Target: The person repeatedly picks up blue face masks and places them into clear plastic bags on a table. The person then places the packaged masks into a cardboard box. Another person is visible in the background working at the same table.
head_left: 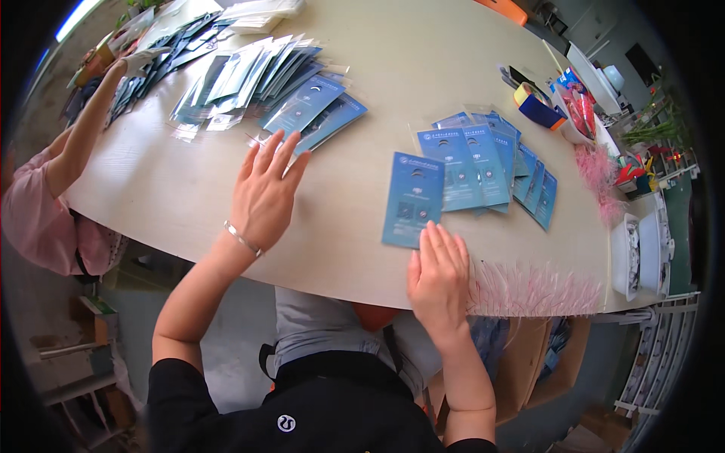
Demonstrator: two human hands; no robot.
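Right hand (442, 273), fingers together, touches blue card (414, 196)
Its long axis runs up-frame from the fingertips; left hand (264, 198), spread, sits farther.

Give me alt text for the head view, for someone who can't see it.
A person's right hand touches the lower corner of a blue card on a pale table; the open left hand is beside a fanned pile of packets. More blue cards lie at right.

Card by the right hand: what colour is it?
The card is blue, fading to teal below; the head view shows it best.
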